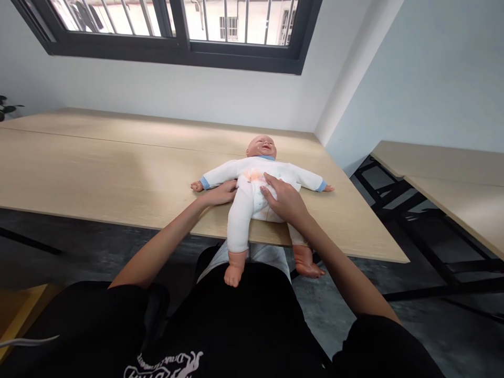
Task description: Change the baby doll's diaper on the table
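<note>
A baby doll in a white suit with blue cuffs lies on its back near the front edge of the wooden table, arms spread, legs hanging over the edge. My right hand lies flat on the doll's belly and hip, fingers stretched over a white diaper with a printed pattern. My left hand rests at the doll's other side, at the waist, fingers curled against the suit. Both bare feet dangle above my lap.
The table runs along a white wall under a barred window. A second wooden table stands at the right, with black metal frames beneath it. A plant leaf shows at the far left. The floor is dark grey.
</note>
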Demonstrator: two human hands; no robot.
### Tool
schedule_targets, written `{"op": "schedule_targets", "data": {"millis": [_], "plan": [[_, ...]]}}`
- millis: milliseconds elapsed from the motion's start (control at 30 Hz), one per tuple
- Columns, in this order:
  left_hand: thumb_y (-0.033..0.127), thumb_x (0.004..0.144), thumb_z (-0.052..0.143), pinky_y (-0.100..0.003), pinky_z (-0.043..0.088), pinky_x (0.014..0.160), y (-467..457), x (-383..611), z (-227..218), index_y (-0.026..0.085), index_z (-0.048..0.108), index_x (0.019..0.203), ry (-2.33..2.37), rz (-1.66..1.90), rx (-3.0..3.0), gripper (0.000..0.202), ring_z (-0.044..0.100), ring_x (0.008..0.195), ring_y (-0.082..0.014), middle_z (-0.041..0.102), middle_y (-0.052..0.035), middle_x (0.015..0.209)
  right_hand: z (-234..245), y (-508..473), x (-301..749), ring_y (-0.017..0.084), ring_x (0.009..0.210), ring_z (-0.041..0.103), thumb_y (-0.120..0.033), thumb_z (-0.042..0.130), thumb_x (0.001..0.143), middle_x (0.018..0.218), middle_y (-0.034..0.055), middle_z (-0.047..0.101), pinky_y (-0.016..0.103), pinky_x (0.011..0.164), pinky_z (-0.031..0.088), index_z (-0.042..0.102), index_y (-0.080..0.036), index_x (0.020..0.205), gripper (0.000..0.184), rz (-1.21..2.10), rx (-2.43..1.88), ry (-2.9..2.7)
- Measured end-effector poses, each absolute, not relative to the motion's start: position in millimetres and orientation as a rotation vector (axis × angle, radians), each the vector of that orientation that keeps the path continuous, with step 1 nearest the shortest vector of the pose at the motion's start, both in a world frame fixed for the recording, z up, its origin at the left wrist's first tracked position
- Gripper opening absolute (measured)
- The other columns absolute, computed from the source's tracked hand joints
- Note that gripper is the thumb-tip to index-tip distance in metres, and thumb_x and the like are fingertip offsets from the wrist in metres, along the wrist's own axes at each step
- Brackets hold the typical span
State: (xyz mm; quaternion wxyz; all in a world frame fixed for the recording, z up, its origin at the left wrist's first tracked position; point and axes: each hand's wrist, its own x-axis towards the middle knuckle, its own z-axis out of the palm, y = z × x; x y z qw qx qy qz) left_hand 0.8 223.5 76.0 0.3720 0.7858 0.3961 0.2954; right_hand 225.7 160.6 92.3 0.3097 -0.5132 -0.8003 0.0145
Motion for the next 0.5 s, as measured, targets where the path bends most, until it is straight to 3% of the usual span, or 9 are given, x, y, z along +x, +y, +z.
{"op": "schedule_targets", "data": {"millis": [100, 167, 333, 500], "plan": [[0.034, 0.077, 0.068, -0.037, 0.051, 0.101, 228.3, -4.7, 68.9, 0.014, 0.066, 0.114, 0.749, 0.685, 1.987, 0.042, 0.061, 0.119, -0.0298, 0.068, -0.0122, 0.127, 91.2, 161.1, 226.7, 0.035, 0.123, 0.062, -0.040, 0.039, 0.103, 0.136, 0.0171, 0.063, 0.051, 0.107, 0.049, 0.056, -0.008, 0.141, 0.052, -0.007, -1.352, -2.131], [0.037, 0.074, 0.071, -0.038, 0.051, 0.100, 231.6, -5.6, 64.5, 0.016, 0.064, 0.114, 0.724, 0.704, 1.923, 0.045, 0.060, 0.122, -0.0308, 0.068, -0.0121, 0.128, 90.0, 161.3, 227.3, 0.035, 0.123, 0.062, -0.039, 0.039, 0.104, 0.137, 0.0174, 0.063, 0.051, 0.106, 0.050, 0.056, -0.006, 0.140, 0.052, -0.032, -1.352, -2.136], [0.039, 0.072, 0.076, -0.035, 0.052, 0.094, 231.2, -5.0, 68.6, 0.017, 0.062, 0.101, 0.729, 0.783, 1.691, 0.039, 0.064, 0.112, -0.0272, 0.070, -0.0103, 0.117, 85.9, 161.4, 228.2, 0.033, 0.122, 0.063, -0.039, 0.037, 0.105, 0.139, 0.0165, 0.062, 0.050, 0.110, 0.048, 0.057, -0.007, 0.139, 0.050, -0.083, -1.340, -2.130], [0.031, 0.065, 0.084, -0.030, 0.052, 0.085, 225.5, -9.0, 80.2, 0.016, 0.063, 0.100, 0.759, 0.799, 1.483, 0.044, 0.066, 0.099, -0.0217, 0.070, -0.0071, 0.106, 85.7, 161.2, 228.5, 0.035, 0.122, 0.063, -0.038, 0.036, 0.105, 0.137, 0.0177, 0.063, 0.051, 0.110, 0.047, 0.058, -0.004, 0.138, 0.052, -0.085, -1.328, -2.138]]}}
